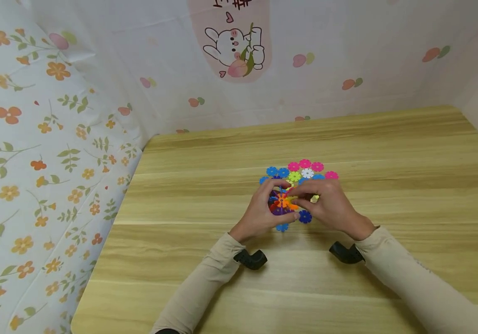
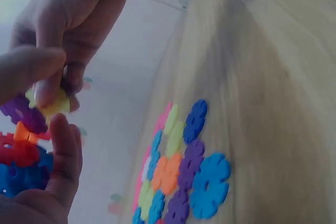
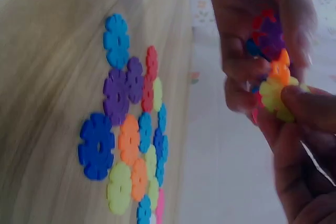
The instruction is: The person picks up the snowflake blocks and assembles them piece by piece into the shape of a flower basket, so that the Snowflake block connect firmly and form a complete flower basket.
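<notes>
My left hand [image 1: 257, 208] curls round a cluster of interlocked plastic snowflake discs [image 1: 281, 201] in orange, red, purple and blue, held above the table. From the right, my right hand [image 1: 332, 206] pinches a yellow snowflake disc [image 3: 275, 99] between thumb and fingers. In the right wrist view this disc touches an orange disc [image 3: 280, 69] of the cluster; whether their slots are joined I cannot tell. Fingers hide part of the cluster. Beneath the hands lie loose discs, among them a dark blue disc [image 1: 305, 216] and a light blue disc [image 2: 210, 185].
Several more loose discs lie flat behind the hands, including a pink disc [image 1: 305, 163], a white disc [image 1: 307, 173] and a lime disc [image 1: 294, 176]. The wooden table [image 1: 205, 185] meets a printed cloth [image 1: 164, 55] at the back and left.
</notes>
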### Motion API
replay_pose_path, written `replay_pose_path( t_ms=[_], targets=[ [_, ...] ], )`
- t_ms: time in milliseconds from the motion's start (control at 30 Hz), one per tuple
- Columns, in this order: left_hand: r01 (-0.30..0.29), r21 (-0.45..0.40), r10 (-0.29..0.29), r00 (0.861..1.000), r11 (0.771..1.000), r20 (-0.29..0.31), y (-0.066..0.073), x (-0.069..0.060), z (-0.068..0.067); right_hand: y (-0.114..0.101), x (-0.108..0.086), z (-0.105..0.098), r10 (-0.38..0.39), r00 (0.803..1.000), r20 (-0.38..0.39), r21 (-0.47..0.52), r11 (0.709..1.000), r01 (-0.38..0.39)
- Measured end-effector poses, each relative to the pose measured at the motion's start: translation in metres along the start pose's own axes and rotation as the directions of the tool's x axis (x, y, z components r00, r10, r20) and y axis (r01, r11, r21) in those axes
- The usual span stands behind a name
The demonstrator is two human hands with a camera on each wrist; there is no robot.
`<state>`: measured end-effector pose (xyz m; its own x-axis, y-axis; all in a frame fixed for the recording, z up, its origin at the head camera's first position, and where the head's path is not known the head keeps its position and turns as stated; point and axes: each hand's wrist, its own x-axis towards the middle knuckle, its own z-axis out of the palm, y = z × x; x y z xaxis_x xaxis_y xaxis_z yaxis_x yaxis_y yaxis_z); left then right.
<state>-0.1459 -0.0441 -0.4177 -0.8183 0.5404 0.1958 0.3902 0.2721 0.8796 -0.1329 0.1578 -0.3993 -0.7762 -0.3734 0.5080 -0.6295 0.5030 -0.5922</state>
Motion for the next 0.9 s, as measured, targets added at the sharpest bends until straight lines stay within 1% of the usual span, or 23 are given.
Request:
replay_pose_path(
  t_ms=[67, 133, 200, 267, 333, 400, 433, 500, 567, 633, 767, 800, 900],
  targets=[
    [0.026, -0.017, -0.026, 1.000, 1.000, -0.015, -0.002, -0.003, -0.003, 0.002, -0.001, -0.002, 0.055, 0.998, 0.041, 0.000, 0.998, -0.055],
    [0.052, -0.042, -0.054, 0.998, 0.998, -0.033, -0.004, -0.005, -0.008, 0.005, -0.004, -0.005, 0.124, 0.988, 0.093, -0.016, 0.992, -0.123],
    [0.068, -0.070, -0.071, 0.996, 0.995, -0.052, -0.006, -0.007, -0.013, 0.009, -0.007, -0.008, 0.171, 0.971, 0.167, -0.051, 0.985, -0.165],
    [0.075, -0.098, -0.082, 0.995, 0.992, -0.064, -0.007, -0.008, -0.018, 0.014, -0.011, -0.008, 0.202, 0.946, 0.254, -0.099, 0.978, -0.183],
    [0.076, -0.140, -0.086, 0.994, 0.987, -0.066, -0.008, -0.009, -0.020, 0.017, -0.014, -0.006, 0.210, 0.918, 0.335, -0.145, 0.975, -0.170],
    [0.075, -0.164, -0.086, 0.994, 0.984, -0.064, -0.008, -0.010, -0.022, 0.018, -0.017, -0.001, 0.192, 0.904, 0.382, -0.199, 0.972, -0.123],
    [0.074, -0.172, -0.086, 0.994, 0.982, -0.063, -0.009, -0.010, -0.022, 0.019, -0.018, 0.001, 0.184, 0.901, 0.394, -0.229, 0.968, -0.097],
    [0.079, -0.180, -0.092, 0.994, 0.980, -0.063, -0.009, -0.011, -0.022, 0.020, -0.020, 0.005, 0.164, 0.900, 0.403, -0.279, 0.959, -0.050],
    [0.082, -0.151, -0.094, 0.993, 0.985, -0.074, -0.009, -0.011, -0.023, 0.020, -0.020, 0.008, 0.155, 0.899, 0.409, -0.320, 0.947, -0.017],
    [0.084, -0.138, -0.097, 0.992, 0.987, -0.087, -0.009, -0.011, -0.022, 0.020, -0.020, 0.009, 0.156, 0.894, 0.419, -0.339, 0.941, -0.005],
    [0.073, -0.134, -0.088, 0.990, 0.988, -0.107, -0.009, -0.010, -0.022, 0.018, -0.018, 0.008, 0.162, 0.875, 0.457, -0.353, 0.936, 0.011],
    [0.072, -0.138, -0.087, 0.990, 0.988, -0.108, -0.009, -0.010, -0.022, 0.018, -0.017, 0.008, 0.167, 0.870, 0.464, -0.354, 0.935, 0.010],
    [0.072, -0.101, -0.082, 0.991, 0.992, -0.103, -0.009, -0.010, -0.022, 0.019, -0.017, 0.008, 0.189, 0.860, 0.474, -0.361, 0.932, -0.006]
  ],
)
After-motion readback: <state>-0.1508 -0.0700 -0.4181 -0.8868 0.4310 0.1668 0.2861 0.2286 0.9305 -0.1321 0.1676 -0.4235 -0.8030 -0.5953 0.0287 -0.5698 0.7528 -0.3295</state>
